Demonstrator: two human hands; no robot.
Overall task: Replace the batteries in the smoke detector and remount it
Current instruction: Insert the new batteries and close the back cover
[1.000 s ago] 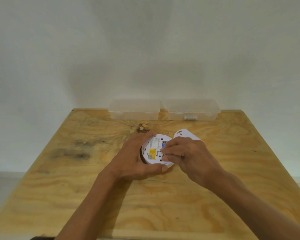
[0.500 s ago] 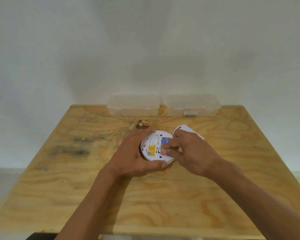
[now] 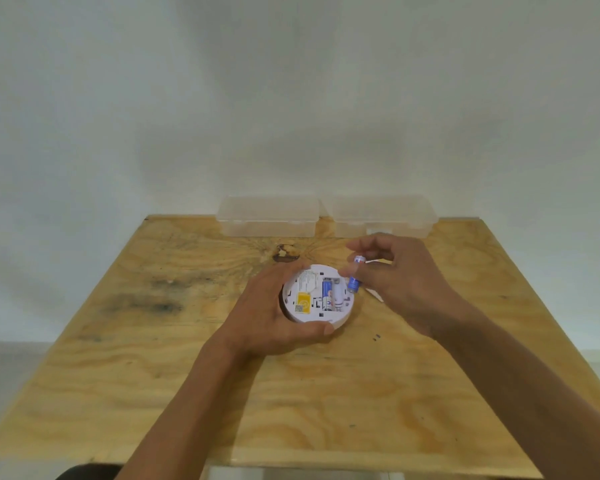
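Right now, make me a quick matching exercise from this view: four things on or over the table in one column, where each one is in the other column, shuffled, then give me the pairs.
Things
1. smoke detector
2. loose battery
3. clear plastic boxes
4. yellow label

Places
A. at the far edge of the table, by the wall
B. pinched in the right hand, lifted beside the detector
C. stuck on the detector's upturned back
D. cupped in the left hand, back side up

Pairs: 1-D, 2-B, 3-A, 4-C
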